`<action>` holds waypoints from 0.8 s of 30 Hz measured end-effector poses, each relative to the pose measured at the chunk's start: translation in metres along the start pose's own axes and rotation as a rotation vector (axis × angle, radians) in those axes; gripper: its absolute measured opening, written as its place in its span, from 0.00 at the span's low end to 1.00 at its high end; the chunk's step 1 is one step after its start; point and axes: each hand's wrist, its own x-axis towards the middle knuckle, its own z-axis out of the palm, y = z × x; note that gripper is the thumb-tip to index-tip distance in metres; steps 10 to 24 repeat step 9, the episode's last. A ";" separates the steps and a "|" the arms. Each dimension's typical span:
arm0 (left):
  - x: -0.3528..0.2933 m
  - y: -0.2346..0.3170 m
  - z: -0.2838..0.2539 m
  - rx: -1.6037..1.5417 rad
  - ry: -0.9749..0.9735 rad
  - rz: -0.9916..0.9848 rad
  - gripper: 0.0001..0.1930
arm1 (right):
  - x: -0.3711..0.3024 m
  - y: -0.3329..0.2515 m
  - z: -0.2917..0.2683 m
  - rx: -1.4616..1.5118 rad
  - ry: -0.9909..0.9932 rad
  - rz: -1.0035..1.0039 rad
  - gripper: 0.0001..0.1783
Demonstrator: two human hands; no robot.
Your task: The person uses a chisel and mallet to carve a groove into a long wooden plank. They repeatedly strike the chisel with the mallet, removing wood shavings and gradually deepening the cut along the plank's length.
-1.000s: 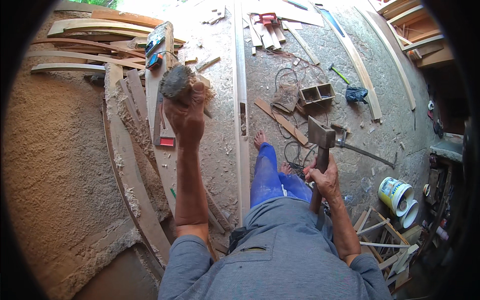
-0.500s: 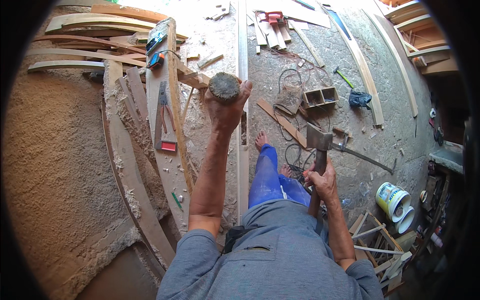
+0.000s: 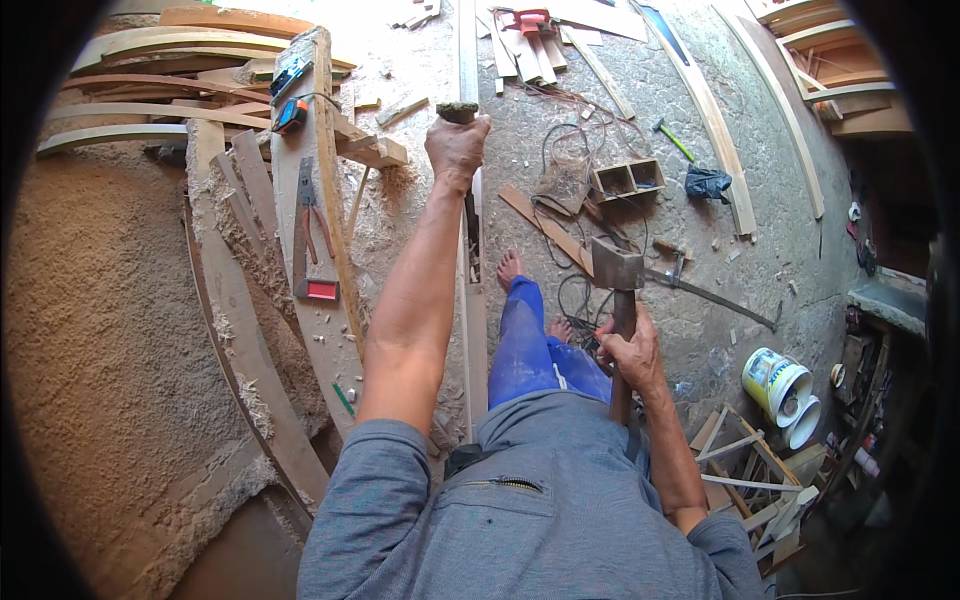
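A rough concrete floor (image 3: 640, 110) strewn with shavings carries a long pale batten (image 3: 473, 330) at centre, curved boards (image 3: 240, 330) at 9 o'clock, tangled cable (image 3: 570, 150) at 1 o'clock, white buckets (image 3: 780, 385) at 4 o'clock

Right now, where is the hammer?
In the head view the hammer is on the person's right, its handle gripped in the right hand, with its head up above the bare foot and tangled cables.
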 end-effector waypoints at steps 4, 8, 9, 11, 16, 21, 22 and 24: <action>-0.030 -0.003 0.002 0.055 0.093 0.118 0.10 | -0.002 -0.007 0.000 0.085 0.029 -0.021 0.14; -0.016 0.021 -0.027 -0.154 -0.209 -0.234 0.08 | 0.006 0.002 -0.006 0.086 0.010 -0.021 0.17; -0.030 0.044 -0.035 -0.129 -0.248 -0.158 0.10 | 0.015 -0.001 -0.010 0.099 0.026 -0.037 0.17; -0.030 0.044 -0.035 -0.129 -0.248 -0.158 0.10 | 0.015 -0.001 -0.010 0.099 0.026 -0.037 0.17; -0.030 0.044 -0.035 -0.129 -0.248 -0.158 0.10 | 0.015 -0.001 -0.010 0.099 0.026 -0.037 0.17; -0.030 0.044 -0.035 -0.129 -0.248 -0.158 0.10 | 0.015 -0.001 -0.010 0.099 0.026 -0.037 0.17; -0.030 0.044 -0.035 -0.129 -0.248 -0.158 0.10 | 0.015 -0.001 -0.010 0.099 0.026 -0.037 0.17; -0.030 0.044 -0.035 -0.129 -0.248 -0.158 0.10 | 0.015 -0.001 -0.010 0.099 0.026 -0.037 0.17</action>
